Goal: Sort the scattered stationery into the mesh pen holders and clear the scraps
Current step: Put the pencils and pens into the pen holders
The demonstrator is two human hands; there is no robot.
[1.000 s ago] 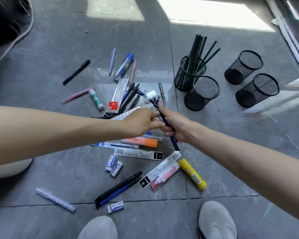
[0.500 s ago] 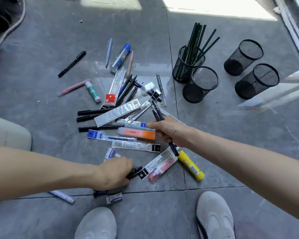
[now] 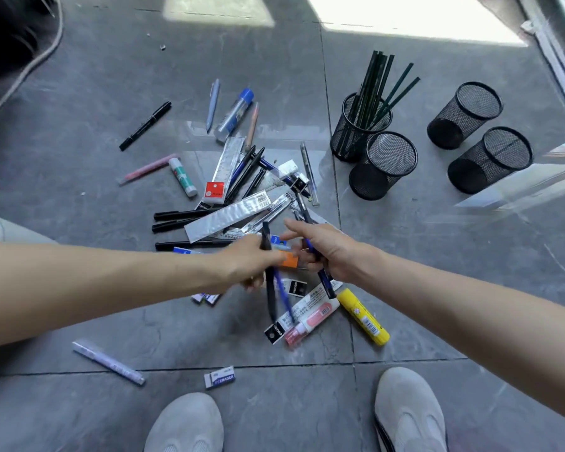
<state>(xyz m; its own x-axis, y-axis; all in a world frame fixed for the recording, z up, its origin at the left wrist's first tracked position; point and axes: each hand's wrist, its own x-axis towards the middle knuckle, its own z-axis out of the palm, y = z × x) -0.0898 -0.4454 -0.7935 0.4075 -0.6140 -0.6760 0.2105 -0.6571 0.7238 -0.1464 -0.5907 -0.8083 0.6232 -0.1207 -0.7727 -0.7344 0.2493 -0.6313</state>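
Observation:
A heap of pens, refill packets, rulers and erasers (image 3: 232, 207) lies scattered on the grey floor. My left hand (image 3: 248, 264) grips a black pen and a blue pen (image 3: 271, 295), lifted above the heap. Beside it, my right hand (image 3: 323, 252) holds a small bundle of dark pens (image 3: 325, 282), with its forefinger stretched toward the left hand. At the right, several black mesh pen holders stand on the floor; one (image 3: 346, 132) holds dark green pencils, and the nearest one (image 3: 384, 166) looks empty.
A yellow glue stick (image 3: 362, 316), a pink correction-tape packet (image 3: 310, 318), a white eraser (image 3: 219, 376) and a pale lilac marker (image 3: 108, 362) lie near my two grey shoes (image 3: 408, 415). Two more mesh holders (image 3: 463, 114) stand farther right, by a clear plastic sheet.
My left hand picked up the black and blue pens from the floor near my shoes and carried them up to my right hand, which stayed over the heap with its bundle.

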